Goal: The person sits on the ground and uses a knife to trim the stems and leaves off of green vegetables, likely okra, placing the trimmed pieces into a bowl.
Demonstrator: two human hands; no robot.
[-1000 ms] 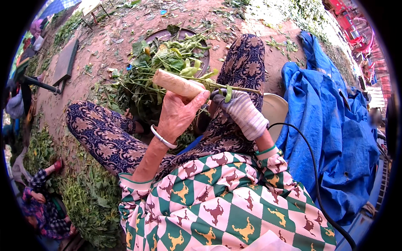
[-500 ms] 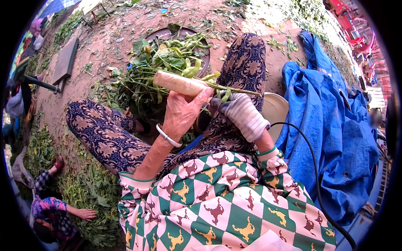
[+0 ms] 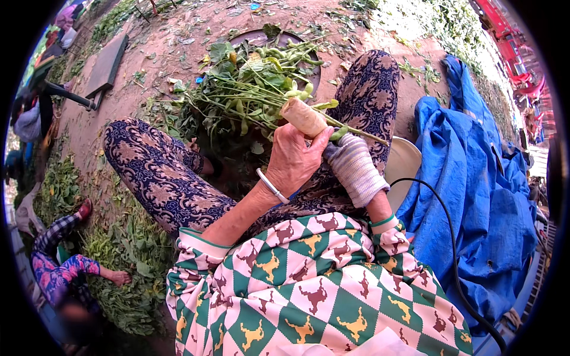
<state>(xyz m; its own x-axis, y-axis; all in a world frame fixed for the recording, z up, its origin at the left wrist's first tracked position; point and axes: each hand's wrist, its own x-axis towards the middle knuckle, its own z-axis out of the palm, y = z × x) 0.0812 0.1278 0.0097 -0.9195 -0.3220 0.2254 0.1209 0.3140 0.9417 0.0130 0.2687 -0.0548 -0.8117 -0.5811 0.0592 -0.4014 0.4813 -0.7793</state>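
Note:
My left hand (image 3: 294, 157), bare with a white bangle at the wrist, is closed around a short pale tan cylinder (image 3: 304, 117) whose material I cannot make out. Its thumb and fingertips reach toward my right hand (image 3: 354, 160), which wears a pale striped knitted glove with greyish fingers. The gloved hand is closed on a soybean stem (image 3: 374, 137); green pods (image 3: 339, 133) show close to its fingers. Beyond the hands lies a heap of soybean plants (image 3: 237, 98) with leaves and pods, partly over a round dark tray (image 3: 316, 76).
A white bucket (image 3: 405, 155) stands beside my right knee, next to a crumpled blue tarp (image 3: 463, 190). A black cable (image 3: 449, 228) curves across the right side. A small bench (image 3: 108, 65) stands at far left. Lower left, another person's hand (image 3: 120, 277) rests by piled greenery (image 3: 133, 296).
The view has shifted, so the scene sits further right. The tan cylinder now points more toward the far side and looks shorter. The other person's hand has drawn back slightly.

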